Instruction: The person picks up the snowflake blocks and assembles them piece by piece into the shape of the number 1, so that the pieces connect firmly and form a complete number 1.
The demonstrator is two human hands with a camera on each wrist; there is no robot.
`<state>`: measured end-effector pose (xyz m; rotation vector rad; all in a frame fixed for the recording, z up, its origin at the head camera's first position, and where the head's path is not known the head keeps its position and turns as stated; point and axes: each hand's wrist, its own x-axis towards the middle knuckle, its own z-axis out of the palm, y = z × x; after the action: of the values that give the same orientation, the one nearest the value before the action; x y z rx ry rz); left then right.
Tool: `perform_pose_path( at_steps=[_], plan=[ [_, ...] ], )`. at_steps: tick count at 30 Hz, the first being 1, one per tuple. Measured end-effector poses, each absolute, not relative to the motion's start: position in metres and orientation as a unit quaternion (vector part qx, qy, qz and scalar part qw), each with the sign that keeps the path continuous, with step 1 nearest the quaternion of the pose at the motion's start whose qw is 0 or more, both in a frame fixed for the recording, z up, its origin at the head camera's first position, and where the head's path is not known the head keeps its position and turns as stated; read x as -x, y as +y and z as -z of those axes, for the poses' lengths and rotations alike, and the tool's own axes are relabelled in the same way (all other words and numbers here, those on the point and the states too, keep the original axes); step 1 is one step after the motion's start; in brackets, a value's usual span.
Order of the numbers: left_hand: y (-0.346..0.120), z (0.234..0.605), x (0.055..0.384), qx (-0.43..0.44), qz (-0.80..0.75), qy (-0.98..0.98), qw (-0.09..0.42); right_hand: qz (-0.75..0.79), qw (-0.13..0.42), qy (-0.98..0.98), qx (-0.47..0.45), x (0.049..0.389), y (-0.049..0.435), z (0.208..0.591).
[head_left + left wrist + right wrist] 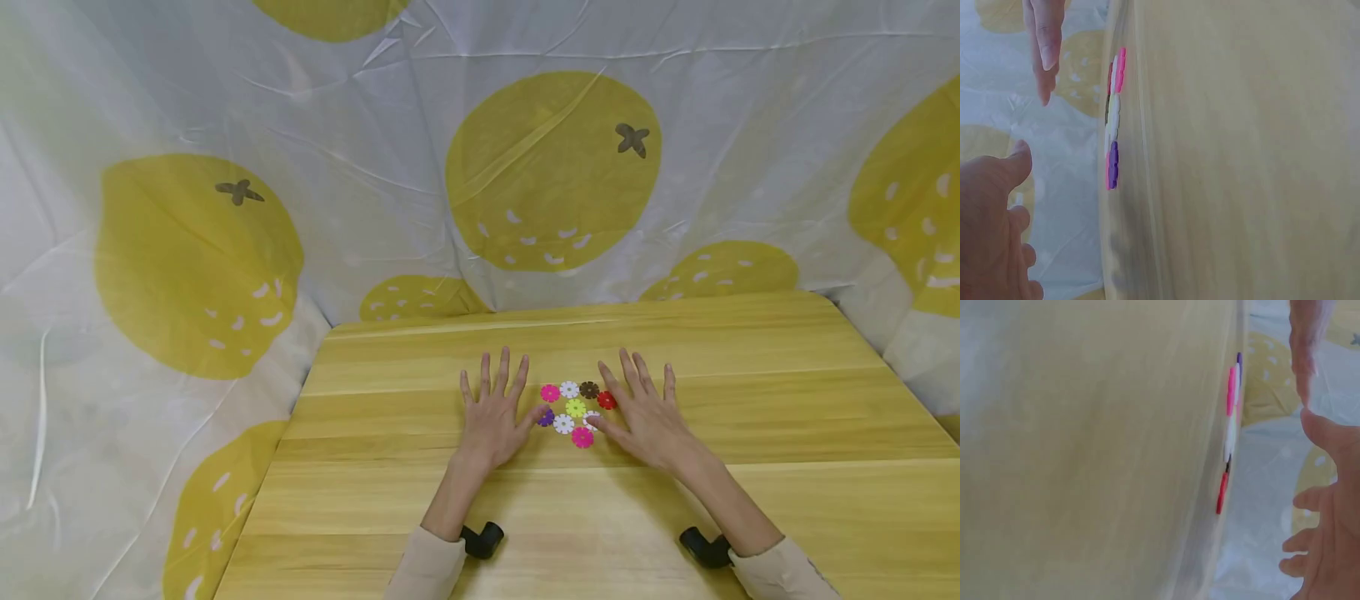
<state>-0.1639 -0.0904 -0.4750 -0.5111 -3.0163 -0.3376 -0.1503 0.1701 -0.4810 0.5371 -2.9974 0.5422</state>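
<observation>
Several small notched plastic discs lie flat in a loose cluster on the wooden table. The far row runs from a pink disc (pixel 551 392) through a white disc (pixel 569 389) and a brown disc (pixel 589 390) to a red disc (pixel 606 400). A yellow-green disc (pixel 575 407) is in the middle, and a second pink disc (pixel 582 437) is nearest me. My left hand (pixel 491 423) is spread on the left, raised over the table, its thumb overlapping the purple disc (pixel 547 417). My right hand (pixel 652 421) is likewise spread and raised on the right, its thumb overlapping another white disc (pixel 592 419). Neither holds anything.
The pale wooden table (pixel 360 467) extends around the discs. Behind it and to its left hangs a white cloth (pixel 360 150) printed with yellow lemons. Black devices (pixel 483 540) are worn at both wrists, by the beige sleeves (pixel 427 567).
</observation>
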Motion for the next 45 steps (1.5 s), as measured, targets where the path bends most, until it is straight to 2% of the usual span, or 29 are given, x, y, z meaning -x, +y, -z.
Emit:
perform_pose_path(
  at_steps=[8,21,28,32,45],
  plan=[
    [-0.093,0.476,0.169,0.176,0.145,-0.974,-0.009,-0.25,-0.003,-0.951,-0.184,0.155,0.176,0.478],
    [-0.098,0.48,0.177,0.18,0.385,-0.904,-0.049,-0.459,-0.024,-0.868,-0.185,0.164,0.187,0.489],
    [-0.1,0.483,0.18,0.162,0.45,-0.872,-0.1,-0.536,-0.111,-0.824,-0.146,0.167,0.19,0.491],
    [-0.099,0.485,0.18,0.152,0.464,-0.866,-0.106,-0.545,-0.127,-0.818,-0.132,0.169,0.192,0.498],
    [-0.093,0.488,0.188,0.14,0.443,-0.879,-0.11,-0.512,-0.131,-0.841,-0.114,0.17,0.182,0.502]
  ],
)
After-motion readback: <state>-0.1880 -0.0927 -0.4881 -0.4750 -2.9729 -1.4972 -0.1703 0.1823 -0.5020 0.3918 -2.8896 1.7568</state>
